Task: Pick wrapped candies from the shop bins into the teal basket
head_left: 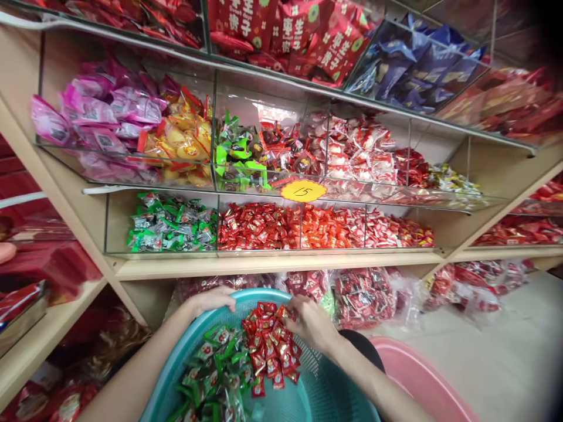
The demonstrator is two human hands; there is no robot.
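A teal plastic basket [257, 295] with meshed sides is in front of me below the shelves. My left hand [215, 300] is closed over its far-left rim. In the basket, green-wrapped candies [215, 363] are heaped on the left, and red-wrapped candies [270, 346] lie beside them toward the far side. My right hand [310, 319] is over the basket's far-right part, its fingers curled against the edge of the red candies. Its fingertips are partly hidden, but red wrappers show right at them.
Clear-fronted bins of green candies [173, 223] and red candies [259, 225] line the lowest shelf. A yellow tag [303, 190] marked 15 hangs above. Bagged candies [365, 296] lie underneath. A pink tub [417, 375] stands at right. Another person's fingertip [6, 252] shows at far left.
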